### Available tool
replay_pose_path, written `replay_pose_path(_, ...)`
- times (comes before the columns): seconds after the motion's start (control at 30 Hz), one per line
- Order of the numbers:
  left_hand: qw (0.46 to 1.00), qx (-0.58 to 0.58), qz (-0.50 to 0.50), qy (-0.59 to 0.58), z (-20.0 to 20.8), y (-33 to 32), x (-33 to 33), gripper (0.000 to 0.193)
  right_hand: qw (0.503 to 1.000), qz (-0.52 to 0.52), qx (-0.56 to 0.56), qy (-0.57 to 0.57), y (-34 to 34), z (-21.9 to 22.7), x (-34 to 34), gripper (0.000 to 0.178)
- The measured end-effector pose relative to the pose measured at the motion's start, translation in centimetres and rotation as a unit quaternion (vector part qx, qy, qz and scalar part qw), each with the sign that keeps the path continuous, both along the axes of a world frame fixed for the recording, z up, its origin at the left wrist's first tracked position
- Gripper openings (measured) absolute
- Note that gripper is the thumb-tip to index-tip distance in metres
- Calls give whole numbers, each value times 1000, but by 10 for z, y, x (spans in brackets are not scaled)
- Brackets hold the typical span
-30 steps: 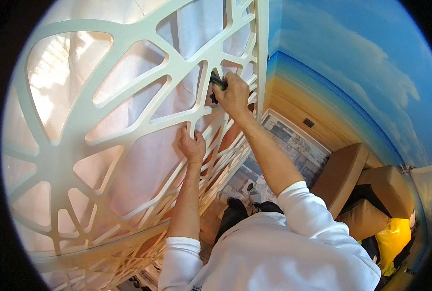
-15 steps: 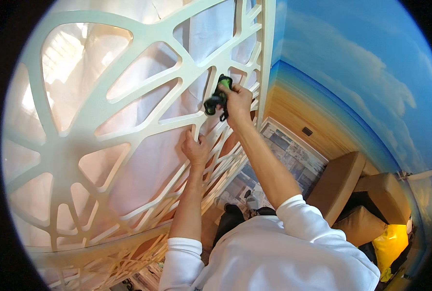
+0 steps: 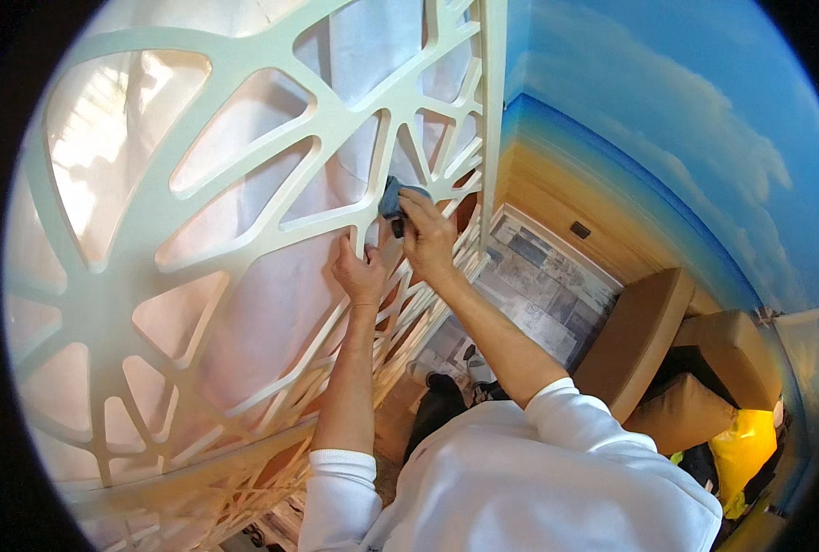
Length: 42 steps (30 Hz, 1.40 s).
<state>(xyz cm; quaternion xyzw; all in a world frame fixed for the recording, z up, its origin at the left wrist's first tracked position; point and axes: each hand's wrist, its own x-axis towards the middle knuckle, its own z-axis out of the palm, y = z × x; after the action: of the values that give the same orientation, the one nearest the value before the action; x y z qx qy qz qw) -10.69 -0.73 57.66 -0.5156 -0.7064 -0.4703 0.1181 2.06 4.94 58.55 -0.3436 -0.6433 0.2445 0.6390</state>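
A large pale cream lattice panel (image 3: 253, 235) with branching bars and rounded openings rises on the left. My left hand (image 3: 360, 274) is closed on one of its narrow bars, thumb on one side and fingers on the other. Just above and to the right, my right hand (image 3: 428, 241) is closed round a small, soft-looking blue-grey and black pad (image 3: 394, 200). This pad lies against the bar junction above my left hand. My right fingers cover much of the pad, so its exact kind cannot be made out.
Pale curtain-like fabric (image 3: 262, 322) hangs behind the lattice. To the right stands a wall painted with sky and beach (image 3: 648, 120). Brown upholstered seat blocks (image 3: 637, 340) and a yellow bag (image 3: 743, 457) are at lower right. Grey patchwork-patterned flooring (image 3: 547, 276) lies below.
My right hand has moved down and left, bringing the pad against the lattice; its black-and-green side showed before, blue-grey now. My left hand keeps its hold on the bar. The view has shifted slightly.
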Motion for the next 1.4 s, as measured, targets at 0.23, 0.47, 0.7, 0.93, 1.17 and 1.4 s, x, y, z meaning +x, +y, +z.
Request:
replay_pose_path(0.23,1000,-23,4,10,1,-4,1,31,947,-152,-267,100,52,-64,32,20)
replay_pose_path(0.47,998,-46,5,-33,1,-3,0,33,919,-95,-344,169,40,-38,-17,28)
replay_pose_path(0.7,1000,2,-19,6,2,-4,-2,34,870,-120,-435,199,85,-48,4,32)
replay_pose_path(0.93,997,-40,-42,-54,2,-8,-3,33,930,-55,-326,163,29,-17,-21,16)
replay_pose_path(1.17,972,-7,-166,-163,-2,-14,-14,46,910,76,-300,277,-24,48,-47,16)
replay_pose_path(1.4,909,-22,-247,-336,-8,-20,-23,36,968,25,-161,193,-25,63,-51,18)
